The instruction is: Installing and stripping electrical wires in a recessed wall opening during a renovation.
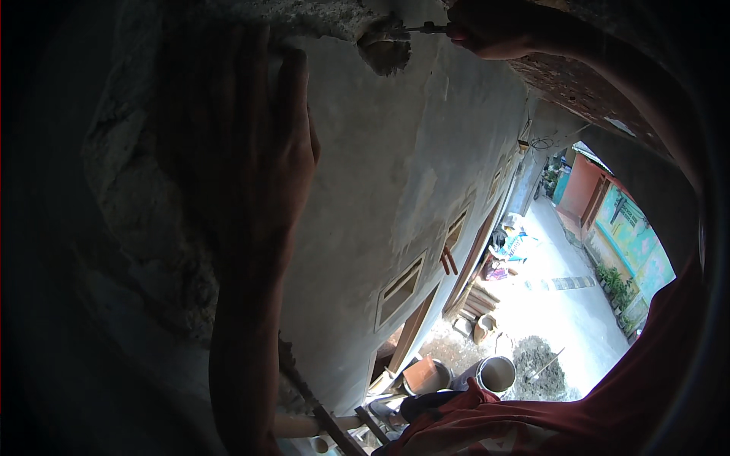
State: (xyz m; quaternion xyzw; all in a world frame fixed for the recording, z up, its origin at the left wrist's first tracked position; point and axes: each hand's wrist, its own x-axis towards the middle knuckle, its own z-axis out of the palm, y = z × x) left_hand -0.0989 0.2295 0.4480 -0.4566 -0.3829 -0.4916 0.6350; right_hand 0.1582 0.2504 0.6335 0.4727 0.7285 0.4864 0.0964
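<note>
My left hand reaches up at the left, in deep shade, with its fingers stretched out against the rough upper part of the wall. The fingertips are too dark to make out fully. At the top, my right hand is closed round the handle of a trowel. Its thin metal shank points left. A lump of grey mortar hangs at the trowel's end and hides most of the blade, close to the smooth grey wall. Crumbly mortar runs along the wall's upper edge between my hands.
Far below lies a sunlit yard with a bucket, a basin, a heap of wet mortar and stacked poles. Wooden bars stand beneath me. Window frames line the wall. A painted wall stands opposite.
</note>
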